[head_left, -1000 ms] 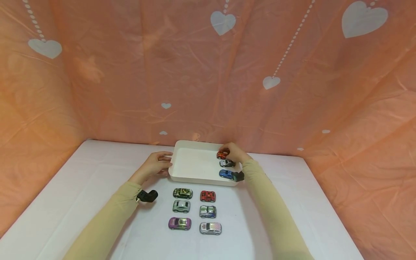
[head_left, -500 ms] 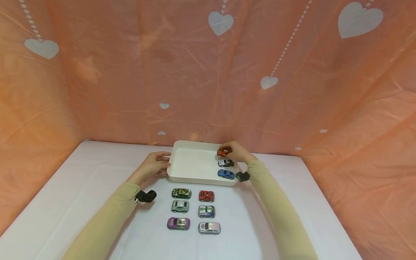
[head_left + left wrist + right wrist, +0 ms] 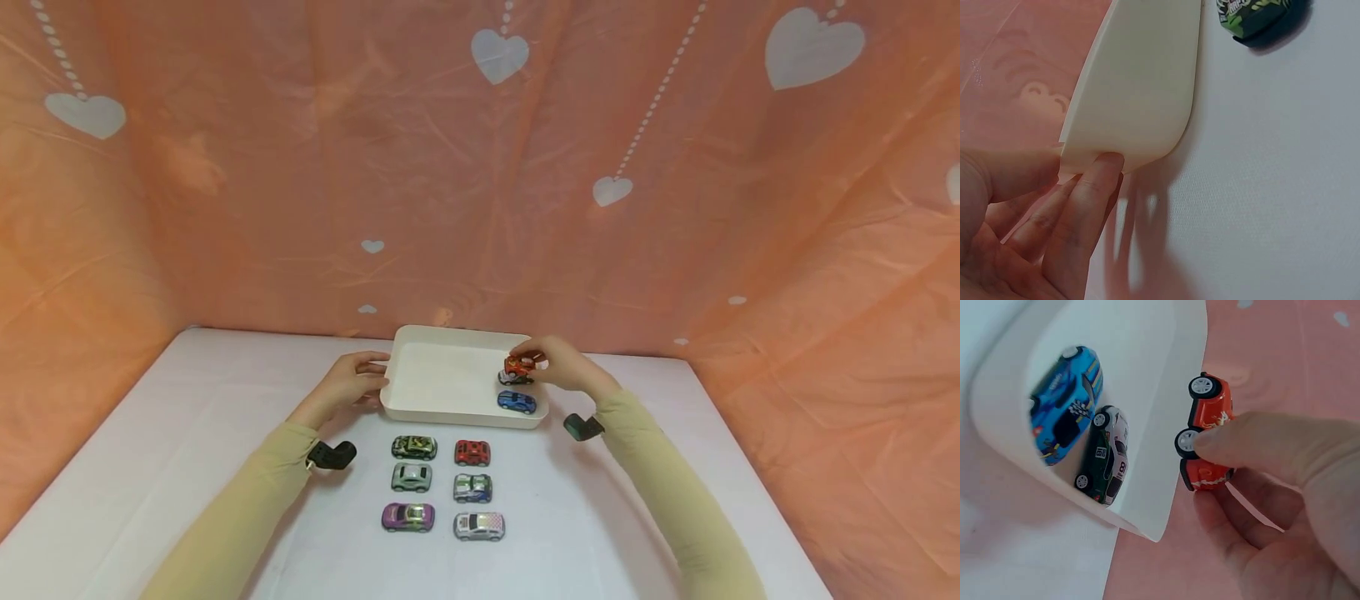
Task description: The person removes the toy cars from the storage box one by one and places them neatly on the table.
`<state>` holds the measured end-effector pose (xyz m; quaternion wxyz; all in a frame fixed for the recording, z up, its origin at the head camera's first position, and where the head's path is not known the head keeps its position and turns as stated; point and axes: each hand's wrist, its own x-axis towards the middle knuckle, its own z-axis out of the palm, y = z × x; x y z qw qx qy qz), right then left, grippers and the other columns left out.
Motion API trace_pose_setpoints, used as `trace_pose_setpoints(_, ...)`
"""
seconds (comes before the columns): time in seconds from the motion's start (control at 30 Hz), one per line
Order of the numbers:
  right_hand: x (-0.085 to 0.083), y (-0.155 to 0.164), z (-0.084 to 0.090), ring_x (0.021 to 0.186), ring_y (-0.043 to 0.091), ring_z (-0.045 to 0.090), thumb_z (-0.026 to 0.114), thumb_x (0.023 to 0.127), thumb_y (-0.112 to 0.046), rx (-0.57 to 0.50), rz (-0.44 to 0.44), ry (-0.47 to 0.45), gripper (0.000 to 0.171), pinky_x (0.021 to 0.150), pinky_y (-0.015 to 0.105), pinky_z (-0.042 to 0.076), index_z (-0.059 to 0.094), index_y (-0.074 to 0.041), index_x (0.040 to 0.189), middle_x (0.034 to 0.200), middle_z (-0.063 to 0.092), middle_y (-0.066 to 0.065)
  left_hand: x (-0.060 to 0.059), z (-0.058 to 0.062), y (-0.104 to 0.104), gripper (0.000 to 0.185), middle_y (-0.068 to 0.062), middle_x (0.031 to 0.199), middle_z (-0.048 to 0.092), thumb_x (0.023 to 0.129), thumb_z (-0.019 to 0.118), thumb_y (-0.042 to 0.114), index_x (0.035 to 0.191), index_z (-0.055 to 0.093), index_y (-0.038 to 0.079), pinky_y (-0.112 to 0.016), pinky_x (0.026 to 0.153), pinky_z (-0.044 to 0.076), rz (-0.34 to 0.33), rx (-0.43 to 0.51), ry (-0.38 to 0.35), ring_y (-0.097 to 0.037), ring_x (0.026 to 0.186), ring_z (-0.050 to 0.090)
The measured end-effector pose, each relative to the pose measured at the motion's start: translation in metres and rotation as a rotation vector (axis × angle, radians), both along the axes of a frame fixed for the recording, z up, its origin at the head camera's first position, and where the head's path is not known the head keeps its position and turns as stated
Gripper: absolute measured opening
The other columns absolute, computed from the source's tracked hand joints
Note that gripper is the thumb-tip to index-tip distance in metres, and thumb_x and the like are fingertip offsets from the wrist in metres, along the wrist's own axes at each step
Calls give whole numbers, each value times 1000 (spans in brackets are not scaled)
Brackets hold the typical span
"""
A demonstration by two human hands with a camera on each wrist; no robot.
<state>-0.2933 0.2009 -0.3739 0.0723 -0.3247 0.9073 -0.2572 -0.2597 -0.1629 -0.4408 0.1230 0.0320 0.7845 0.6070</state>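
Note:
My right hand (image 3: 562, 367) pinches an orange-red toy car (image 3: 1215, 412) between thumb and fingers, above the right end of the white tray (image 3: 442, 375). In the head view this car overlaps a white and dark-green toy car (image 3: 1105, 456) lying in the tray. Beside that one, nearer me, is a blue toy car (image 3: 517, 402). At the tray's left end, my left hand (image 3: 347, 385) holds the edge, the thumb at the rim and a fingertip (image 3: 1109, 164) against the outer wall.
In front of the tray stand two columns of toy cars, among them a camouflage one (image 3: 414, 447), a red one (image 3: 472, 452), a purple one (image 3: 408, 517) and a silver one (image 3: 479, 527). Behind the white table hangs an orange curtain (image 3: 435, 192) with hearts.
My right hand has lifted the orange-red car from the tray's far right corner and moved it slightly toward me. The left hand stays at the tray's edge.

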Motion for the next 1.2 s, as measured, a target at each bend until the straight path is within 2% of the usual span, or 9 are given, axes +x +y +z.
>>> trace_pose_setpoints(0.17,17,8,1,98,22,60,73,81,1,-26,34,15,36,90,37,49,66,-2,116,110,66,8,0,0,0,50,-30,128,52,92,58,0,139,41,-6,-33,66,57,-2,0,10,-26,90,65)
trace_pose_setpoints(0.33,32,18,-1,101,22,59,71,80,4,-42,47,15,38,91,40,48,66,-2,118,112,65,7,1,1,1,50,-31,128,52,92,58,-1,138,41,-7,-32,65,57,0,6,4,-25,89,65)
trace_pose_setpoints(0.5,46,26,-5,101,20,59,72,79,4,-61,40,-7,40,91,38,49,66,-5,118,113,65,5,1,1,2,50,-31,128,51,92,59,0,138,41,-7,-32,65,57,-4,6,0,-26,90,65)
trace_pose_setpoints(0.67,60,32,-11,99,18,60,71,81,3,-85,76,7,37,89,36,50,66,-5,117,112,65,3,1,1,2,50,-31,128,52,92,59,1,138,41,-7,-33,65,57,-10,-8,10,-26,89,65)
trace_pose_setpoints(1.0,83,31,-23,95,13,59,74,80,1,-142,105,1,36,87,34,51,67,-7,114,107,66,-2,1,3,3,50,-30,128,52,92,59,1,138,42,-5,-33,66,57,5,-9,0,-26,90,65)
trace_pose_setpoints(1.2,93,30,-31,98,15,59,75,80,0,-135,120,-9,38,88,35,50,66,-6,117,109,66,-1,0,2,2,51,-29,128,52,92,60,3,139,42,-4,-34,67,57,2,-17,-2,-25,90,65)
